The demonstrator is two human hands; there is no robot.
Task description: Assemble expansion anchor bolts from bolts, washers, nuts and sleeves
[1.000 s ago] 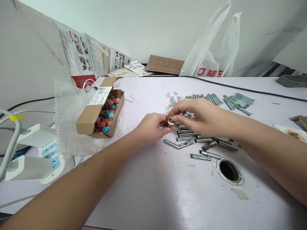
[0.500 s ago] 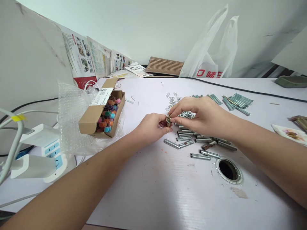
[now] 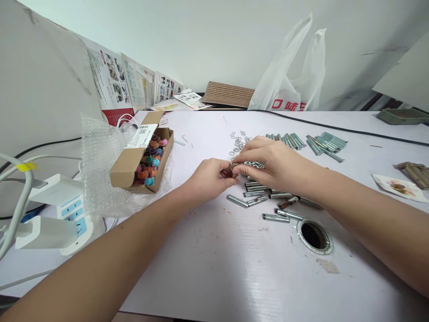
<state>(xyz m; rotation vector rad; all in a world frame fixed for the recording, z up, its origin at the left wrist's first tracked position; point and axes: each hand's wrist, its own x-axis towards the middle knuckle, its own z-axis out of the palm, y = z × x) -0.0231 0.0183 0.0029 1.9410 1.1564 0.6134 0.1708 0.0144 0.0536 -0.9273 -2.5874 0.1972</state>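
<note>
Light shines on the white table (image 3: 201,268) at the bottom of the frame. A metal ring (image 3: 316,251) goes around a dark hole at the lower right. Just above it in the frame, shiny metal tubes (image 3: 275,218) lie about. Both hands meet in the middle of the frame. The left hand (image 3: 211,179) pinches a small metal piece (image 3: 233,166) between thumb and fingers. The right hand (image 3: 271,161) pinches the top of that same piece, so both grips are narrow. Fingers hide most of it, so its whole shape is hard to tell.

At the left, an open brown box (image 3: 124,165) holds lots of colourful caps (image 3: 154,152), with bubble wrap (image 3: 97,165) beside it. Thin rings (image 3: 237,144) lie just past the right hand. More metal rods (image 3: 328,142) sit at the right. Farthest back, a white plastic bag (image 3: 284,85) stands at the upper right, and a brown mat (image 3: 228,94) rests at the top middle.
</note>
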